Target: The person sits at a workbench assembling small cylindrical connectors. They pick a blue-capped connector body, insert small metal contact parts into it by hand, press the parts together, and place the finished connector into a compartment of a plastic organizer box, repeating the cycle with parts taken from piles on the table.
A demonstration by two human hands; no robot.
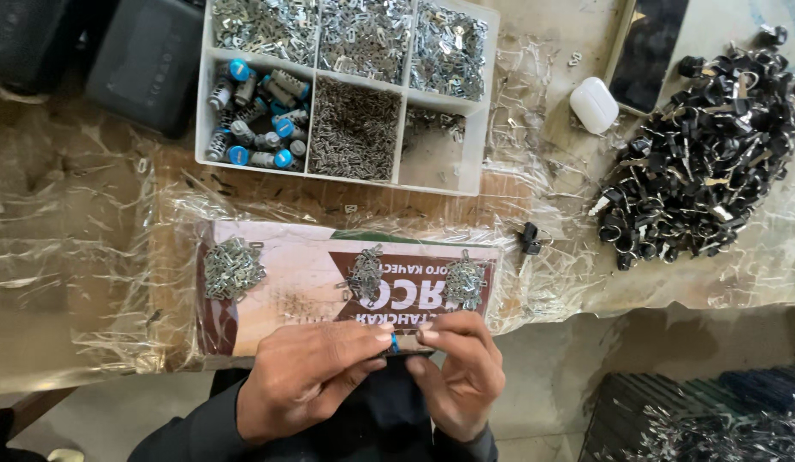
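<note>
Both hands meet at the table's near edge. My left hand (307,376) and my right hand (461,372) pinch a small lock cylinder with a blue end (395,344) between their fingertips; most of it is hidden by the fingers. Just beyond them lies a printed card under clear plastic (303,274) with three small heaps of metal parts: one at the left (233,269), one in the middle (366,275), one at the right (466,284).
A white compartment tray (397,175) at the back holds blue-capped cylinders (256,120), small springs (354,128) and several kinds of metal bits. A heap of black-headed keys (701,162) lies at right, with a white earbud case (594,104) and a phone (650,47). Black boxes (145,60) stand back left.
</note>
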